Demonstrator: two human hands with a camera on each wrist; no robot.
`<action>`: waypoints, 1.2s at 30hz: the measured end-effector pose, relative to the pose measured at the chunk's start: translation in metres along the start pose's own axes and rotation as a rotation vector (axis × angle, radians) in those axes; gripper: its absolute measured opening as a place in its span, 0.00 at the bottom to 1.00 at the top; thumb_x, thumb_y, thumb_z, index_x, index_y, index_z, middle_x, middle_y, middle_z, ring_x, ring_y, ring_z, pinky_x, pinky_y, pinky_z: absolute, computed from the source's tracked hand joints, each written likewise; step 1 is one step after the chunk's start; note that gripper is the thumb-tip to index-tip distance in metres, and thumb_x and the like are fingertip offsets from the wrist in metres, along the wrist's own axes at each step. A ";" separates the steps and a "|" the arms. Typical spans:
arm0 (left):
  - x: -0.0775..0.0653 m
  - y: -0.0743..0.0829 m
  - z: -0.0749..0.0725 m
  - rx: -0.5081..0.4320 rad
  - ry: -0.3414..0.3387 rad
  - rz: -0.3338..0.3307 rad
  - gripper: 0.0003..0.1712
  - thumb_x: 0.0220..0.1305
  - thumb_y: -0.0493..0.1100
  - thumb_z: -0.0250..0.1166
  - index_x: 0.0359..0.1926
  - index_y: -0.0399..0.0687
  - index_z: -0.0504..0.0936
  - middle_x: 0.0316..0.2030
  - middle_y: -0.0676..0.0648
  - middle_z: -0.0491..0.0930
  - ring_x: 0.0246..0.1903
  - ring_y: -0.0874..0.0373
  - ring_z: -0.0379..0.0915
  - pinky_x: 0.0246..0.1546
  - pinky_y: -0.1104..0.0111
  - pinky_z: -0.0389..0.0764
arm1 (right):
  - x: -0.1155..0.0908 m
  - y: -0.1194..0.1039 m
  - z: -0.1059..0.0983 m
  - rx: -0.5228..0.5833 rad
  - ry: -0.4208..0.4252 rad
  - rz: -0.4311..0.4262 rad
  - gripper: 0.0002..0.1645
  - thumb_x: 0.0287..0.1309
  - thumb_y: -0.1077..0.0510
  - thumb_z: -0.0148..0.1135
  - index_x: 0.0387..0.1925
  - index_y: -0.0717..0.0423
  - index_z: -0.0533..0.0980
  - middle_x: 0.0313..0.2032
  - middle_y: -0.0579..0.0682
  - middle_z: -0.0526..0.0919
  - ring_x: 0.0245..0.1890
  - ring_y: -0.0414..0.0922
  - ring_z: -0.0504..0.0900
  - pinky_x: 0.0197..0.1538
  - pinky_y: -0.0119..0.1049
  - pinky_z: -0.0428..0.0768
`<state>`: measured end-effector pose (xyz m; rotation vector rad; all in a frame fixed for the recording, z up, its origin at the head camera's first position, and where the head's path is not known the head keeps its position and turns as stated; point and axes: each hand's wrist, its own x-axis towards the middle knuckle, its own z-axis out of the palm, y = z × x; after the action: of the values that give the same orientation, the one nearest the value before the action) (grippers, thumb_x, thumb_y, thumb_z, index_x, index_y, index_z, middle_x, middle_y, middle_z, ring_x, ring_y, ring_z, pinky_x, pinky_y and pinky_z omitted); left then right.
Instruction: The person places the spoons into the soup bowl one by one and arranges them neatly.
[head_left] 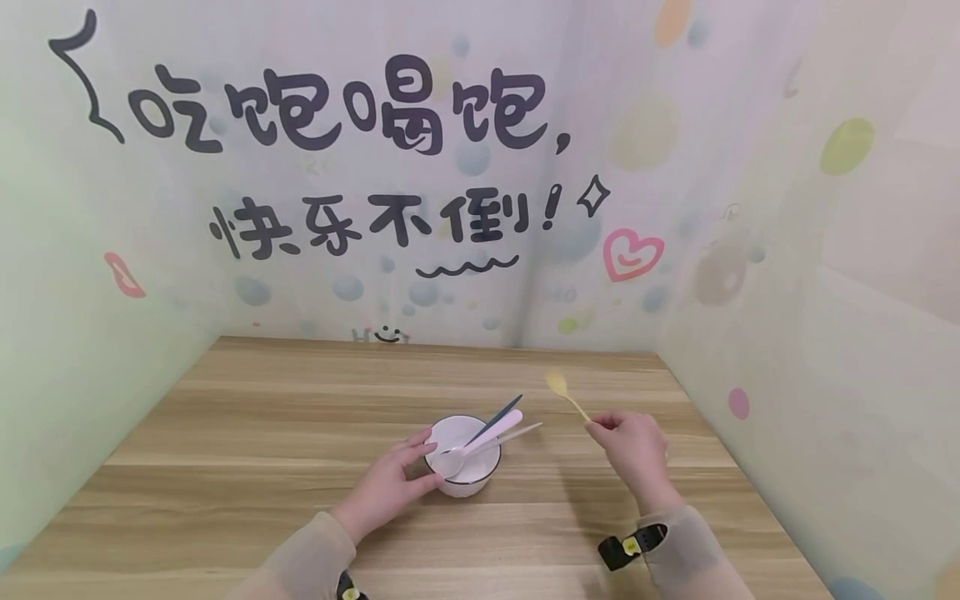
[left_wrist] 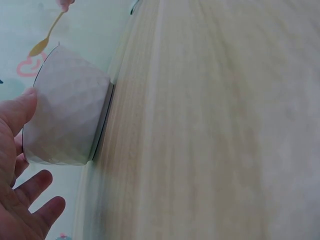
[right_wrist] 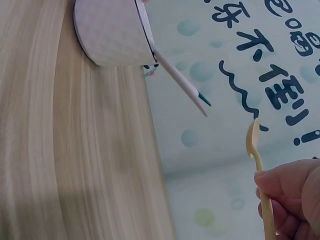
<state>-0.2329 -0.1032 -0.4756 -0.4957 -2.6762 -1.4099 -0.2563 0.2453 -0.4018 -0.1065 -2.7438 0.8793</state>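
A white bowl [head_left: 462, 489] with a dark rim stands on the table, its faceted outer wall [left_wrist: 70, 110] filling the left side of the left wrist view. My left hand [head_left: 390, 487] holds the bowl at its left rim, thumb on the near side and fingers farther round. A pale pink spoon [head_left: 495, 429] leans in the bowl beside a dark blue handle [head_left: 504, 408] and a thin whitish handle [head_left: 521, 432]; their lower ends are partly hidden. Right of the bowl, my right hand [head_left: 636, 454] pinches a yellow spoon [right_wrist: 258, 160] by its handle, its head raised and tilted left.
The wood-grain table [head_left: 300, 400] runs back to a printed wall [head_left: 337, 308] with dark lettering. A plain side wall [head_left: 60, 350] borders it on the left and another side wall [head_left: 847, 417] on the right. Both wrists wear black straps [head_left: 648, 540].
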 end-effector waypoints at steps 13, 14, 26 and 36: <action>0.000 -0.002 0.001 0.011 -0.001 0.016 0.32 0.56 0.52 0.71 0.58 0.39 0.78 0.68 0.47 0.66 0.67 0.43 0.58 0.66 0.49 0.61 | 0.000 -0.023 0.002 -0.022 -0.088 -0.126 0.05 0.53 0.49 0.68 0.27 0.43 0.85 0.25 0.38 0.82 0.29 0.41 0.75 0.39 0.41 0.69; 0.001 -0.002 0.001 0.009 0.000 0.016 0.32 0.56 0.51 0.71 0.58 0.39 0.78 0.67 0.47 0.66 0.67 0.43 0.58 0.65 0.49 0.61 | 0.000 -0.024 0.002 -0.027 -0.092 -0.140 0.05 0.53 0.49 0.69 0.27 0.43 0.85 0.24 0.38 0.82 0.28 0.40 0.75 0.38 0.41 0.69; 0.001 -0.001 0.001 0.018 0.015 0.028 0.32 0.56 0.51 0.71 0.57 0.38 0.78 0.67 0.45 0.66 0.67 0.42 0.58 0.65 0.48 0.61 | -0.003 -0.038 0.006 0.002 -0.171 -0.224 0.04 0.53 0.53 0.71 0.25 0.42 0.84 0.24 0.37 0.79 0.39 0.45 0.71 0.50 0.49 0.64; 0.001 0.000 0.002 0.016 0.016 0.029 0.31 0.56 0.49 0.71 0.57 0.37 0.78 0.67 0.43 0.67 0.67 0.41 0.58 0.66 0.48 0.60 | 0.000 -0.042 0.012 -0.033 -0.187 -0.348 0.04 0.51 0.54 0.71 0.23 0.41 0.84 0.22 0.32 0.78 0.38 0.43 0.73 0.52 0.52 0.63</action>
<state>-0.2337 -0.1016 -0.4761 -0.5175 -2.6546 -1.3776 -0.2594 0.2042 -0.3868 0.4547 -2.8197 0.7793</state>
